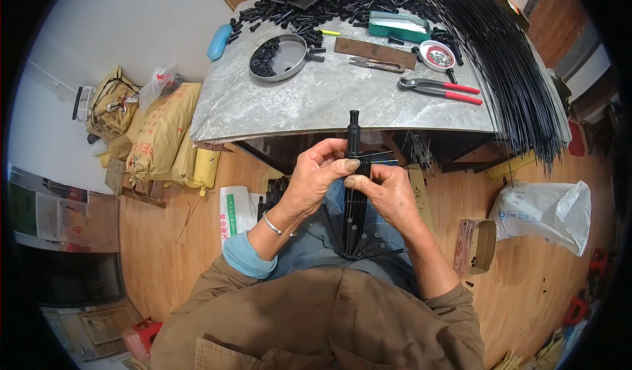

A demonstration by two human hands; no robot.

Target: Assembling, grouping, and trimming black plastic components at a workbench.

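Head view: left hand [315, 179] and right hand [382, 191] both pinching black ribbed assembly [353, 172], standing upright at centre over the lap. Lying at one o'clock on the desk [296, 103]: red-handled pliers [440, 87].

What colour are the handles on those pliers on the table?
Red, on the pliers, seen clearly in the head view.

A black ribbed rod assembly [353, 172] stands upright over the lap, thin ribs seemingly splayed below.

Grey marble table [309, 103]; on it red-handled pliers [440, 88], a round pan [279, 57], scissors [376, 64], black rods [510, 60].
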